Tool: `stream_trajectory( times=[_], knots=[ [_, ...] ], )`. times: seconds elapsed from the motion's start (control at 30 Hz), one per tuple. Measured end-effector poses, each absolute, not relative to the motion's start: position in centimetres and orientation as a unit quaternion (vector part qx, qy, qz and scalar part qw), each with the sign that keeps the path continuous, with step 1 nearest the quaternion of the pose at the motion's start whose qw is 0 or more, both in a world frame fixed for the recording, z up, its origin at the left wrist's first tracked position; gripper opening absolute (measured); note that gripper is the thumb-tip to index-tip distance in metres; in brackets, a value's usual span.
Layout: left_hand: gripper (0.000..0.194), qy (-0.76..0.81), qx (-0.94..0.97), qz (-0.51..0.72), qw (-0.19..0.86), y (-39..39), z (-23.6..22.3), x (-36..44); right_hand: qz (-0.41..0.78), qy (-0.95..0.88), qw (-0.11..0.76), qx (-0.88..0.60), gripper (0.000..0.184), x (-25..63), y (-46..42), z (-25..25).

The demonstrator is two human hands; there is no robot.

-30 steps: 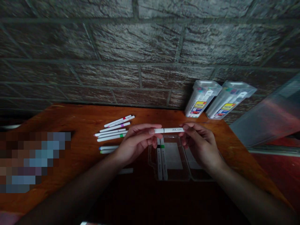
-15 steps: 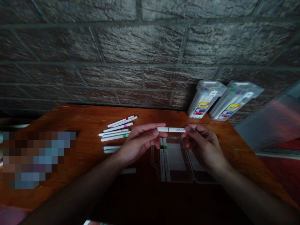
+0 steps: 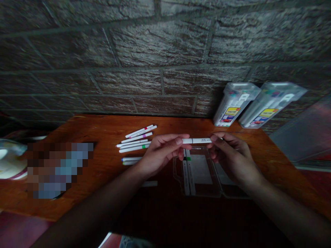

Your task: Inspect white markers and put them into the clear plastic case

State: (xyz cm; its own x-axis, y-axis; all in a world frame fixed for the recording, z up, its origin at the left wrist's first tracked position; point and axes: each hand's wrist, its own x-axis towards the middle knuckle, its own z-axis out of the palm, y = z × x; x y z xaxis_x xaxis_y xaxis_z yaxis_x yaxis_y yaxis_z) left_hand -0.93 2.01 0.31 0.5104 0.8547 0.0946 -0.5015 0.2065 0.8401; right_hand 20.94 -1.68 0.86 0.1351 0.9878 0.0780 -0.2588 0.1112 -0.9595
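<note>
1. What has just changed is mostly the view: everything sits farther right in it, and a pale rounded vessel now shows more fully at the left edge; the white marker remains level between both hands, so it is still outside any case.

2. The left hand has its grip pinched on the marker's left end; the right hand has its grip pinched near the right end, with the tip just past the fingers; a dark seam shows between them.

3. Below the hands, on the wooden surface, lies an opened clear case; in its left half are a black-banded marker and a green-banded marker, side by side, with a pale card to their right; its right half is partly hidden by the right hand.

4. At the far right, by the brick wall, stand two closed clear cases, labelled, with white markers inside; their number cannot be told.

5. Loose markers lie left of the left hand; the vessel's contents are unclear.
</note>
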Motion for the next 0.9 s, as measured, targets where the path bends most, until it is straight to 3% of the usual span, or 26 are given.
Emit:
stream_trajectory(
  times=[0.37, 0.9],
  knots=[
    [0.027, 0.257, 0.450, 0.467, 0.717, 2.39, 0.01, -0.75, 0.445, -0.465, 0.613, -0.458, 0.022, 21.17, -1.52, 0.17],
    [0.026, 0.176, 0.519, 0.430, 0.717, 2.01, 0.30, -0.88, 0.521, -0.401, 0.597, -0.459, 0.033, 21.41, -1.36, 0.72]
  ],
)
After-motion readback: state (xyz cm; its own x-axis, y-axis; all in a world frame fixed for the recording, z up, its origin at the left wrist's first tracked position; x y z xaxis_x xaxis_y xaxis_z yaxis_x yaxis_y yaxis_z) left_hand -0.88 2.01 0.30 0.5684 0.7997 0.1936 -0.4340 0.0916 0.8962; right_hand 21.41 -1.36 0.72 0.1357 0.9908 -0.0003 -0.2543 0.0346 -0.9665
